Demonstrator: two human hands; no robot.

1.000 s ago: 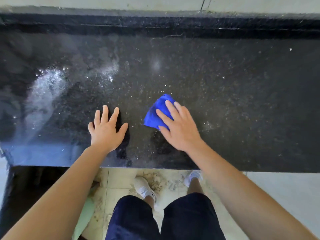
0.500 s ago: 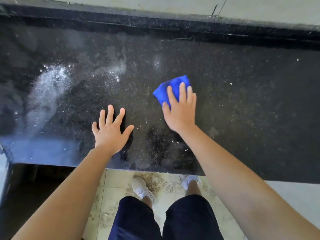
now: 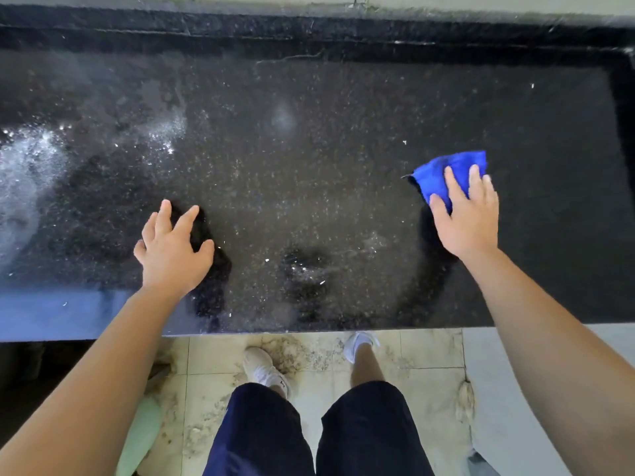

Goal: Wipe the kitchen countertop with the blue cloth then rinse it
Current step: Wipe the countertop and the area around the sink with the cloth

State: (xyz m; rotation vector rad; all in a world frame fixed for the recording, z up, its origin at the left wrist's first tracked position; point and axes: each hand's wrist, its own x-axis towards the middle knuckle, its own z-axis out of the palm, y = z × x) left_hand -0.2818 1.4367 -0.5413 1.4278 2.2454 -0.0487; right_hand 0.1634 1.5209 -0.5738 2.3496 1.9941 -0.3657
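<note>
A black speckled countertop (image 3: 326, 159) fills the upper half of the head view. The folded blue cloth (image 3: 443, 173) lies flat on its right part. My right hand (image 3: 467, 218) presses on the cloth with straight, spread fingers that cover its near half. My left hand (image 3: 171, 249) rests palm down on the counter near the front edge, fingers spread, holding nothing. White powdery smears (image 3: 31, 166) cover the counter's left part.
A raised black ledge (image 3: 309, 32) runs along the back of the counter and down its right side. Below the front edge (image 3: 309, 328) is a stained tiled floor (image 3: 309, 365) with my legs and white shoes. A pale green object (image 3: 141, 438) lies on the floor at the left.
My right hand has slid the blue cloth from the counter's middle far to the right. The left hand has stayed in place on the counter.
</note>
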